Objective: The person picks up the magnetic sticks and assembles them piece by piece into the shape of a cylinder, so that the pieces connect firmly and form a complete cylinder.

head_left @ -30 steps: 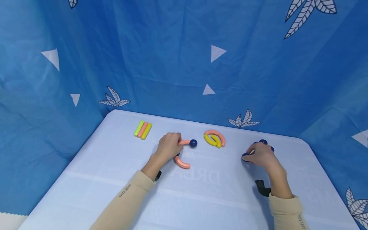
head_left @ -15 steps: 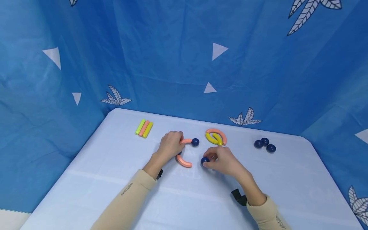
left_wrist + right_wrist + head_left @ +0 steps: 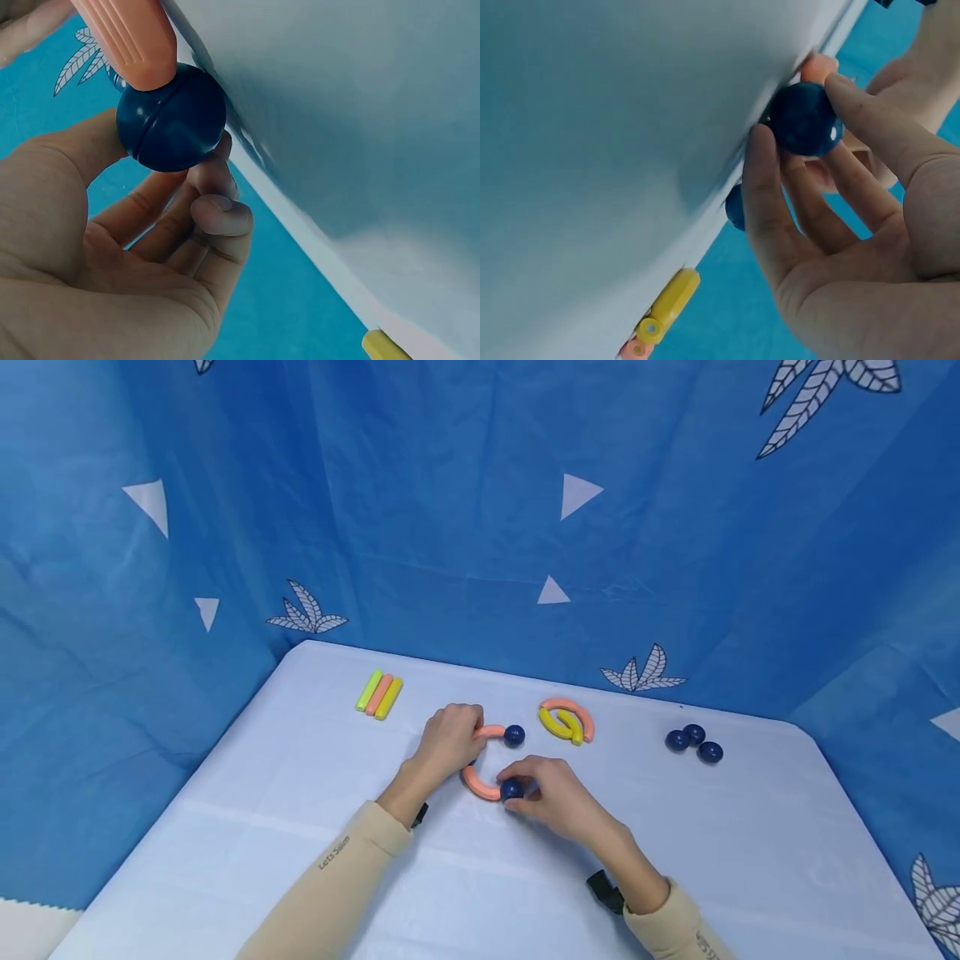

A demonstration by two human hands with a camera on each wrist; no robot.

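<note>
In the head view, my left hand (image 3: pixel 450 739) pinches a dark blue ball (image 3: pixel 176 124) between thumb and fingers. A ribbed coral-pink curved stick (image 3: pixel 135 37) meets that ball. Past the left hand, another pink curved stick (image 3: pixel 491 731) ends at a second blue ball (image 3: pixel 514 736). My right hand (image 3: pixel 558 797) pinches a third blue ball (image 3: pixel 804 118) with thumb and fingertips. It sits right at the free end of the nearer pink curved stick (image 3: pixel 481 786). Together the curved sticks and balls form a C shape lying on the table.
Three straight sticks, green, pink and yellow (image 3: pixel 387 699), lie at the back left of the white table (image 3: pixel 300 760). Behind the hands are a pink arc (image 3: pixel 587 720) and two yellow curved sticks (image 3: pixel 553 724). Three blue balls (image 3: pixel 694 736) sit at the right. Blue curtain (image 3: pixel 450 527) surrounds the table.
My right hand has taken a blue ball from the group at the right and carried it left to the nearer curved stick's end. The left hand keeps its hold.
</note>
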